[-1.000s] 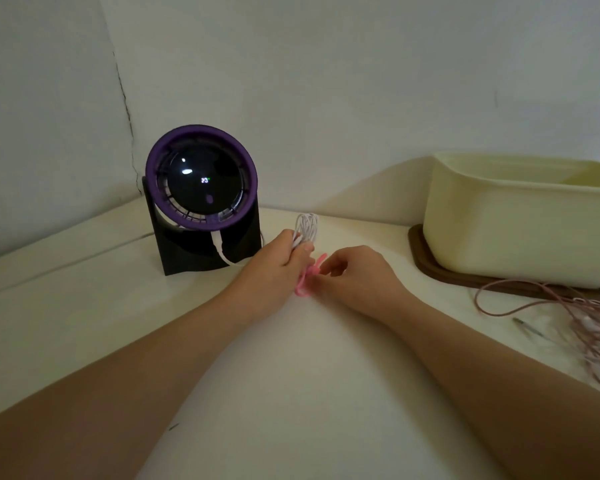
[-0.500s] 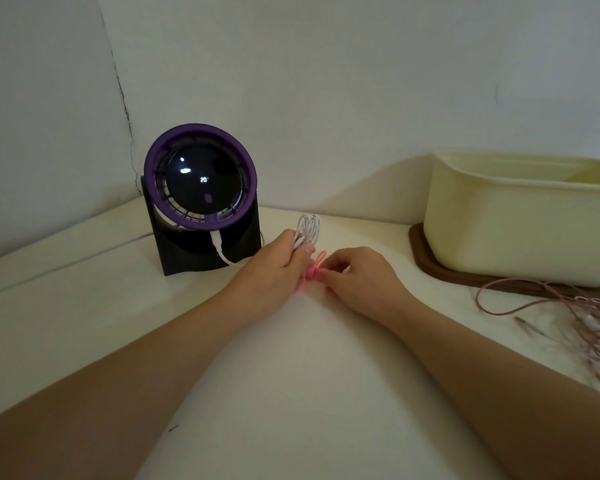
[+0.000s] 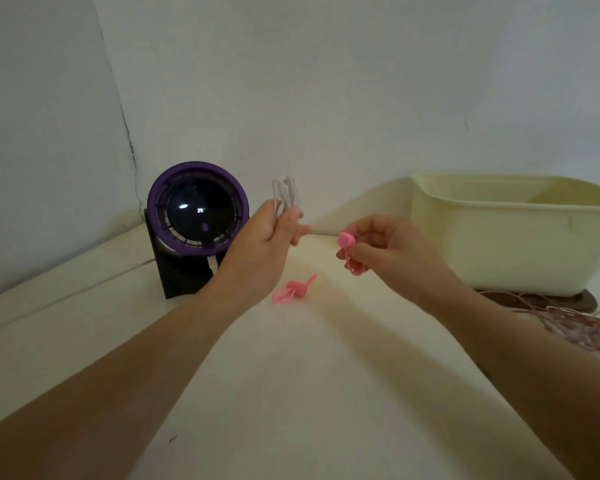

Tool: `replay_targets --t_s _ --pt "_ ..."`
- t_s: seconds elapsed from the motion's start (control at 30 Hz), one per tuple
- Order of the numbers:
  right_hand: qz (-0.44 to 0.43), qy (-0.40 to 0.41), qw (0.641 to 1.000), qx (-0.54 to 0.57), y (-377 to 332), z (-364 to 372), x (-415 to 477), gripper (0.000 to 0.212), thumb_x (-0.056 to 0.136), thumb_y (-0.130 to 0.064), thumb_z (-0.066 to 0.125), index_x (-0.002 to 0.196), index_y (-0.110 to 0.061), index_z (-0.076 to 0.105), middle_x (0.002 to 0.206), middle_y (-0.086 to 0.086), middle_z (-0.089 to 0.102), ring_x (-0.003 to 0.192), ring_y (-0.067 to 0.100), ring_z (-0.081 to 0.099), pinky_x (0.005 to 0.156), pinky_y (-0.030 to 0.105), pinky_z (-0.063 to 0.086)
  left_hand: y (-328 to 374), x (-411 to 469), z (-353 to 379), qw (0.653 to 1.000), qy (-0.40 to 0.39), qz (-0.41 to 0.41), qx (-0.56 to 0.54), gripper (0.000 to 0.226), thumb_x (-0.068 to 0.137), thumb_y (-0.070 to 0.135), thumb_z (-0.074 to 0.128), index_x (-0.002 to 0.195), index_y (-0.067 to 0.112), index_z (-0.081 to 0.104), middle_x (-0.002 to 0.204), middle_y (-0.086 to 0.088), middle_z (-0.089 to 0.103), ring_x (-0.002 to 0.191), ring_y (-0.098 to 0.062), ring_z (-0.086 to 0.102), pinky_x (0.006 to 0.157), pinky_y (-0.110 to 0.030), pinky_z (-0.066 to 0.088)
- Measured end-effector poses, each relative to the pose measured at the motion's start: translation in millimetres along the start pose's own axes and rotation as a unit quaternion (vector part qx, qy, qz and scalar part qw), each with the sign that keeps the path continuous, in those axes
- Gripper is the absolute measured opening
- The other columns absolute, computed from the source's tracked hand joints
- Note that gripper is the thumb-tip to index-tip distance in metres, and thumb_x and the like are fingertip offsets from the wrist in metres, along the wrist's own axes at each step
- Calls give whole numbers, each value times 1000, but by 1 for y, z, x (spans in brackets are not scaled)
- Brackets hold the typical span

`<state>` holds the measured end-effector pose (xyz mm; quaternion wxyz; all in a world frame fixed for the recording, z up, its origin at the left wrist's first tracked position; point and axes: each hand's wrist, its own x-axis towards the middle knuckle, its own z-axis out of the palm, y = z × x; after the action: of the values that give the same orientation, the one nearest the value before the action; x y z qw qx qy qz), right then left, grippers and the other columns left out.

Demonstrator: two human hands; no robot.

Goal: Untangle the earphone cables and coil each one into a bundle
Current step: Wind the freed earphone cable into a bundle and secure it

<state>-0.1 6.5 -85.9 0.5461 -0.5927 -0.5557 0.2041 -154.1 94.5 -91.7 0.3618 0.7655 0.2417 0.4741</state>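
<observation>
Pale walls meet in a cracked corner behind a cream counter (image 3: 291, 393), dimly lit. Above it, the left hand (image 3: 267, 237) is closed around a coiled white earphone cable (image 3: 284, 195), its loops standing up out of the fist; the pinch presumably keeps the coil from springing loose. The right hand (image 3: 385, 251), raised just beside it but apart, grips a pink cable tie (image 3: 347, 242) between thumb and fingers, round head upward and tail dangling below, likely held ready to wrap round the white bundle. More pink ties (image 3: 291, 291) lie in a small heap on the counter below and between the hands, within easy reach. Further left stands a purple-rimmed fan (image 3: 198, 213) on a black base. To the right sits a cream tub (image 3: 499, 244) on a brown tray (image 3: 582, 301), and in front of it a loose tangle of pinkish cable (image 3: 575, 323), not yet coiled, so the task looks partly done.
</observation>
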Motion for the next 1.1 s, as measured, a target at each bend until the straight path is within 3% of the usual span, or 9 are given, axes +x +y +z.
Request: replay_targets --t_s 0.2,0.33,0.43,0.5,0.67,0.77,0.83,0.97,1.1 --pt "-132 43 989 -54 -48 -45 -14 9 83 -6 64 81 -14 66 65 6 69 56 13 60 64 36 53 79 5 40 986 -54 35 -151 22 102 24 37 87 18 52 60 17 56 80 -2 62 90 -37 53" --pt "-165 109 975 -98 -54 -70 -16 13 82 -10 67 80 -22 66 64 -1 69 59 21 66 61 35 54 102 11 75 989 10 26 -145 30 97 36 40 85 13 55 76 2 60 93 -23 63 91 -47 51" --pt "-175 159 963 -131 -54 -93 -13 6 82 -15 70 81 -20 66 58 -7 66 53 9 62 54 19 48 118 18 99 993 23 25 -110 33 100 34 37 81 14 53 85 -2 63 83 -8 61 84 -24 50" --pt "-181 189 953 -155 -55 -107 -14 4 82 -16 70 82 -17 67 57 -8 65 53 7 62 54 15 47 130 23 113 996 32 36 -79 31 100 34 37 80 16 52 77 6 59 66 4 53 64 -7 41" --pt "-187 234 930 -216 -55 -137 -18 7 82 -14 68 79 -20 67 57 -12 63 58 5 62 60 16 48 147 31 143 996 26 75 -50 31 100 33 36 77 15 48 71 8 54 63 9 51 59 -3 37" --pt "-166 216 928 -253 -59 -157 -21 10 85 -13 64 81 -22 68 64 -10 68 61 3 64 64 20 51 149 43 154 994 2 76 -79 33 100 34 38 79 14 55 71 11 57 70 2 56 73 -11 43" --pt "-147 189 935 -261 -63 -167 -23 10 87 -17 63 85 -25 70 70 -10 70 66 2 65 69 23 53 148 47 158 992 -14 69 -108 32 99 34 40 79 15 57 68 15 59 79 -5 60 86 -24 47" --pt "-91 116 959 -243 -68 -183 -28 11 89 -31 61 94 -30 71 76 -12 72 71 -1 66 72 24 54 145 48 163 991 -34 91 -96 37 100 33 39 69 16 50 68 14 59 78 -6 59 87 -30 47" --pt "-79 90 973 -196 -67 -180 -26 14 88 -30 63 97 -26 73 78 -11 73 72 -1 67 80 29 56 139 46 158 985 -55 92 -136 36 90 41 40 66 17 50 69 12 63 87 -14 65 95 -43 47"
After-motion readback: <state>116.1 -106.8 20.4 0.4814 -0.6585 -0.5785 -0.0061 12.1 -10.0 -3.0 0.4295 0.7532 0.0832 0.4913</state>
